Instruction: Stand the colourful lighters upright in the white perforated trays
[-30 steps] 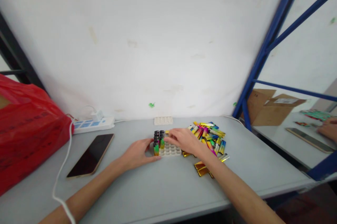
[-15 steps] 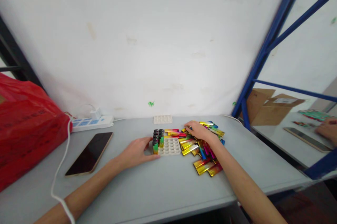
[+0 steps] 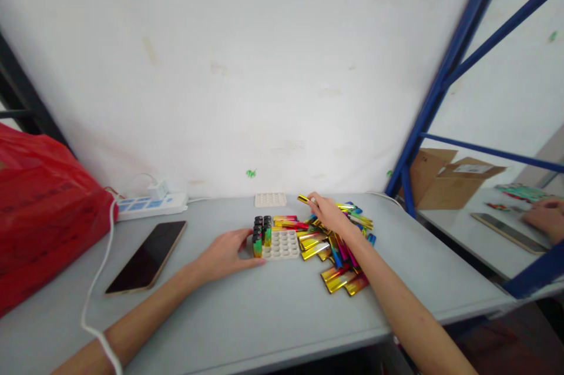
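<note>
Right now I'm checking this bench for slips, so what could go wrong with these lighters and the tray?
The right hand pinches one gold lighter by its end above the loose pile; it could slip out and drop. The right forearm crosses that pile, so a sweep might push lighters toward the table edge. The white tray is steadied only by the left hand; a nudge may tip the standing lighters.

Left hand (image 3: 227, 254) flat; right hand (image 3: 328, 213) pinching.
</note>
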Action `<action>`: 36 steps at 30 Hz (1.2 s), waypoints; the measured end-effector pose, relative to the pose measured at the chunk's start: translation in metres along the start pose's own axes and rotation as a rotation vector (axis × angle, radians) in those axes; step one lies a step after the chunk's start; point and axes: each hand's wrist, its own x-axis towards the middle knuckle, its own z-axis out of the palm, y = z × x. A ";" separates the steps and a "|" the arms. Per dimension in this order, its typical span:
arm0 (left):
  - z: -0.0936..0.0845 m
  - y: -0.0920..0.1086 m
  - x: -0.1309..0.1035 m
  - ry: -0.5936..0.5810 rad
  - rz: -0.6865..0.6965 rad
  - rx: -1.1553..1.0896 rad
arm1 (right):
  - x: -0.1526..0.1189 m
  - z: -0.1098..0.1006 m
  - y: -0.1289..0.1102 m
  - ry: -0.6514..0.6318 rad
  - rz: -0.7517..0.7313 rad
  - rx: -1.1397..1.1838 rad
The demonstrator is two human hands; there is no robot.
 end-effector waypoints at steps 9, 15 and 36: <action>0.001 -0.002 0.001 -0.002 -0.017 -0.005 | 0.009 0.000 -0.029 0.248 0.185 0.852; 0.000 0.000 0.001 -0.012 -0.016 -0.013 | 0.001 0.007 -0.060 0.096 0.191 1.097; 0.003 -0.004 0.001 -0.017 0.020 -0.010 | -0.010 0.035 -0.098 0.112 0.175 0.528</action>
